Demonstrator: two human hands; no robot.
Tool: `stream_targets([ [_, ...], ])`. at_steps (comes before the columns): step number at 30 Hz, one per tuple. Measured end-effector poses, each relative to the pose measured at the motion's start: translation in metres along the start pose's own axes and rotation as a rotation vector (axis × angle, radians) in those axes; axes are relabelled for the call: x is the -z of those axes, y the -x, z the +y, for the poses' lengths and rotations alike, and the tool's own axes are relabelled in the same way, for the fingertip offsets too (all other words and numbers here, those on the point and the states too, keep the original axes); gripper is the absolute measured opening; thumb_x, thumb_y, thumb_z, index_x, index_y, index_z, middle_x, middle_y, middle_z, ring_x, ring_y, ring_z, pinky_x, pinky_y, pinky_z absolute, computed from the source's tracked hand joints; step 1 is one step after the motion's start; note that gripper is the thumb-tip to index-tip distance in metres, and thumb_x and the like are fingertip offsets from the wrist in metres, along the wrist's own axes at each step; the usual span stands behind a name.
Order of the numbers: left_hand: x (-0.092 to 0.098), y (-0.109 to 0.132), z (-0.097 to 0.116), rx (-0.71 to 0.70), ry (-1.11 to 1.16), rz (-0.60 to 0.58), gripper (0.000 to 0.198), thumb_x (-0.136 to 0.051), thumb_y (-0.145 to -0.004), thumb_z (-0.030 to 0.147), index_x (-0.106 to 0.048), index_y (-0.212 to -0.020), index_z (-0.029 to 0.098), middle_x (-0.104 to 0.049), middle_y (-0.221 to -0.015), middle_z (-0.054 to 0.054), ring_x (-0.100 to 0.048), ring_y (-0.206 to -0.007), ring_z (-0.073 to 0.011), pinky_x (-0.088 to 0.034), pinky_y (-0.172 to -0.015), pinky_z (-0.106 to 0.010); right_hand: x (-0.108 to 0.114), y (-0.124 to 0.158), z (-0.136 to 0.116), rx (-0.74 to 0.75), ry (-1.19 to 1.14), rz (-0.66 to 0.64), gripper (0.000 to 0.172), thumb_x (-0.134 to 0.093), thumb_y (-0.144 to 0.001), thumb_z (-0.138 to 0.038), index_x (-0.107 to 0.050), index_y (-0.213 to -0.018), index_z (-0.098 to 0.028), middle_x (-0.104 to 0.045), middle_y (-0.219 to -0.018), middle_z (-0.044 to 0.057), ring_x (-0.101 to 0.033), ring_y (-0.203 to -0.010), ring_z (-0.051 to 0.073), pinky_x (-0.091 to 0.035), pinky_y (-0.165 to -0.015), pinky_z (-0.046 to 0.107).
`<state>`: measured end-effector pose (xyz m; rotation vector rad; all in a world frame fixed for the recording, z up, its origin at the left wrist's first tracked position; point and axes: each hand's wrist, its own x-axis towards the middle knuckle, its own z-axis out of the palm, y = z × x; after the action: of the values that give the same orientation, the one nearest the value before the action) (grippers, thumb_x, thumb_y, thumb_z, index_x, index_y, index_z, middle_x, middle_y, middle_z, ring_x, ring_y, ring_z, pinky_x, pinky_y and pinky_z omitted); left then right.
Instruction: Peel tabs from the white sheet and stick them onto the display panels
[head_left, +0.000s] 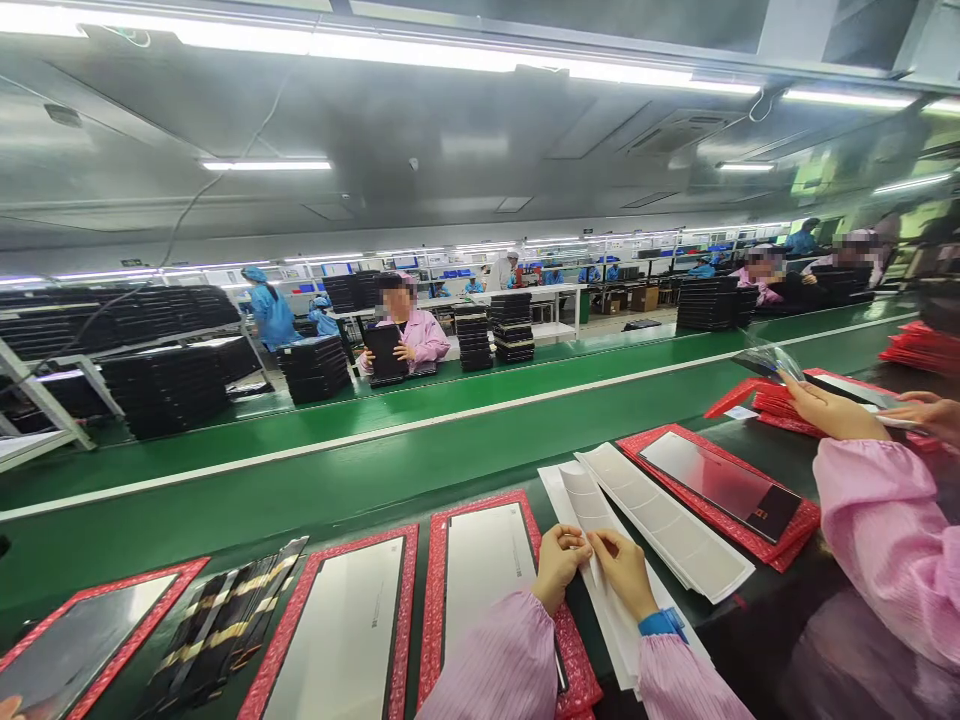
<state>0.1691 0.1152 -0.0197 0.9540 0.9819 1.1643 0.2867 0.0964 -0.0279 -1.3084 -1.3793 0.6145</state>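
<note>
Left hand (557, 566) and right hand (624, 573) have fingers pinched on a long white segmented sheet (587, 503).

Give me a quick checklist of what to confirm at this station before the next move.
1. Left hand pinching the white sheets: ok.
2. Right hand pinching them too: ok.
3. Red-framed panel on the right free of the sheets: cannot tell, their edges nearly meet.
4. Left sleeve off the red tray beneath it: not ok, it overlaps.
5. Co-worker's hand apart from the sheets: ok.
</note>
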Motion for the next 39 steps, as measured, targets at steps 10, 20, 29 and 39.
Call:
stream_targets([
  [10,-0.002,0.003,0.005,-0.049,-0.053,-0.025,0.042,-0.079,-0.046,0.027,-0.051,-0.077,0.016,-0.06,-0.059,0.002,-0.055,-0.049,-0.0094,-0.039,-0.048,-0.02,0.0,-0.001,0.001,-0.035,-0.065,-0.017,0.038,-0.058,-0.07,-0.052,-0.069,-0.077,-0.016,-0.069,-0.078,0.008,-0.064,-0.073,0.022,-0.052,-0.07,0.032],
  [20,-0.004,0.001,0.004,-0.107,-0.309,-0.046,0.031,-0.063,-0.06,0.016,-0.044,-0.083,0.017,-0.059,-0.066,0.001,-0.056,-0.052,-0.0099,-0.042,-0.049,-0.02,0.003,-0.001,0.001,-0.025,-0.073,-0.033,0.038,-0.054,-0.074,-0.051,-0.068,-0.077,-0.016,-0.068,-0.076,0.007,-0.062,-0.071,0.021,-0.049,-0.067,0.029],
  [29,-0.01,0.026,0.014,-0.449,-0.938,0.041,0.031,-0.047,-0.068,0.005,-0.049,-0.097,0.017,-0.049,-0.108,-0.01,-0.046,-0.104,-0.0237,-0.036,-0.09,-0.039,0.004,-0.004,0.002,-0.088,-0.111,0.012,0.045,-0.054,-0.07,-0.057,-0.068,-0.079,-0.015,-0.068,-0.08,0.008,-0.062,-0.075,0.021,-0.048,-0.072,0.03],
  [39,-0.012,0.038,0.008,-0.592,-1.366,-0.069,0.032,-0.045,-0.07,0.006,-0.054,-0.1,0.014,-0.054,-0.105,-0.012,-0.045,-0.1,-0.0301,-0.023,-0.092,-0.06,0.042,-0.026,-0.008,-0.174,-0.145,0.213,0.055,-0.058,-0.06,-0.062,-0.068,-0.075,-0.01,-0.068,-0.075,0.01,-0.063,-0.07,0.022,-0.05,-0.064,0.031],
])
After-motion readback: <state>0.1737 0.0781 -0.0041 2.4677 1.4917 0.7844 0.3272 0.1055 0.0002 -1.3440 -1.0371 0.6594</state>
